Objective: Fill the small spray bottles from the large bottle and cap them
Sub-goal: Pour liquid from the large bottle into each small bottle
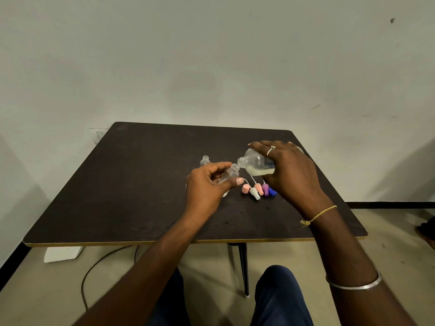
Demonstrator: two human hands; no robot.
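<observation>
Over dark table [131, 184]: right hand [289, 175] grips tipped clear large bottle [256, 164]; left hand [207, 187] pinches small clear bottle [229, 175].

small bottle [231, 173]: body mostly covered by left hand [207, 191], fill level unreadable | large bottle [256, 164]: base end under right hand [289, 170] | blue cap [272, 191]: partly behind right hand | white item [225, 194] beneath left hand: unidentifiable | dark shape [427, 229], picture's right edge: cut off
</observation>
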